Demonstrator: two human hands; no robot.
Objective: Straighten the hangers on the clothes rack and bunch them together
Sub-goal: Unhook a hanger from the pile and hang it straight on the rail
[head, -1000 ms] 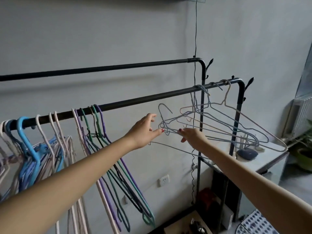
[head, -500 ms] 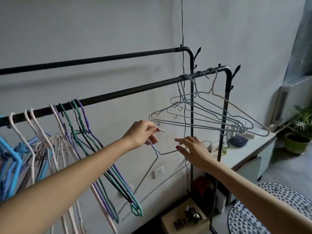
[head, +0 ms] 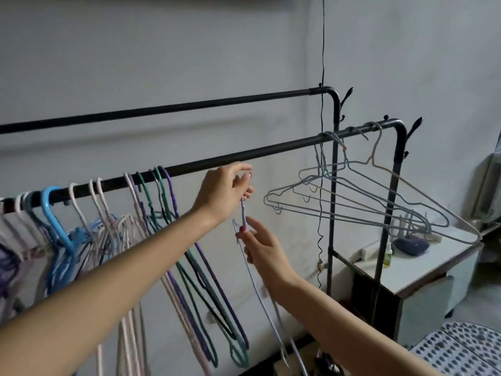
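Holding centre frame, the left hand (head: 225, 189) has its fingers curled and pinched together on the top of a pale blue wire hanger (head: 253, 270), right up near its hook, just below the front black metal rail (head: 244, 156) of the clothes rack. Below it, the right hand (head: 261, 246) pinches the same hanger a little further down, thumb and forefinger closed on the wire at the neck, the other fingers loosely curled behind. That hanger hangs off the rail, tilted, its thin body running down towards the bottom centre of the frame.

Over on the left of the frame, a packed bunch of coloured hangers (head: 151, 213) sits on the front rail: pink, purple, teal and one thick bright blue plastic hanger (head: 55, 213), their bodies trailing down and to the right behind the left forearm. On the right, near the rail's bend, a loose cluster of pale wire hangers (head: 360, 202) hangs at skewed angles, spread wide and well apart from the coloured bunch. The held hanger is between the two groups.

Behind, a second black rail (head: 168, 111) runs across the upper half against the grey wall (head: 162, 50), and a thin black cord (head: 322, 63) drops down from the top edge. At lower right, a white cabinet (head: 433, 275) carries a dark blue rounded object (head: 410, 245) and a small yellow-green bottle (head: 387, 256), and a patterned mat (head: 461, 351) fills the corner.
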